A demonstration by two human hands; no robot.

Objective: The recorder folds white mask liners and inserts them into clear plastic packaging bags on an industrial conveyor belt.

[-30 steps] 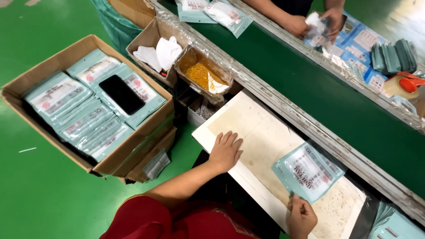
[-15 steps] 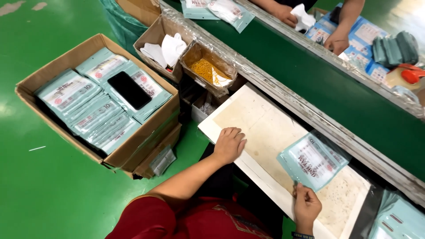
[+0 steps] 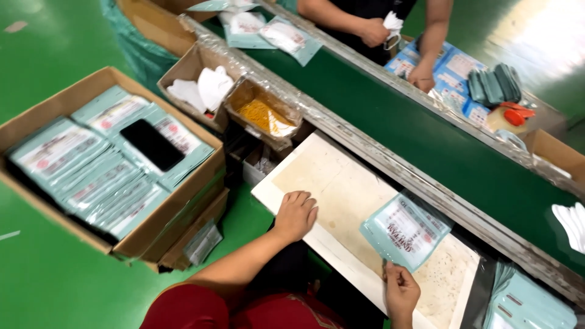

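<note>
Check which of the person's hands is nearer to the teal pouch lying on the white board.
Right. The right hand pinches the teal pouch at its near corner, while the left hand lies flat on the white board, well clear of it.

Teal-and-white pouch (image 3: 405, 230) on cream board (image 3: 329, 183); green belt (image 3: 426, 140)

Counts around the packing desk

One teal printed plastic pouch (image 3: 404, 230) at the right grip (image 3: 399, 291); one black phone (image 3: 152, 144) left of the left grip (image 3: 296, 213); two small open cardboard trays (image 3: 244, 100); one big cardboard box (image 3: 177, 225).
</note>
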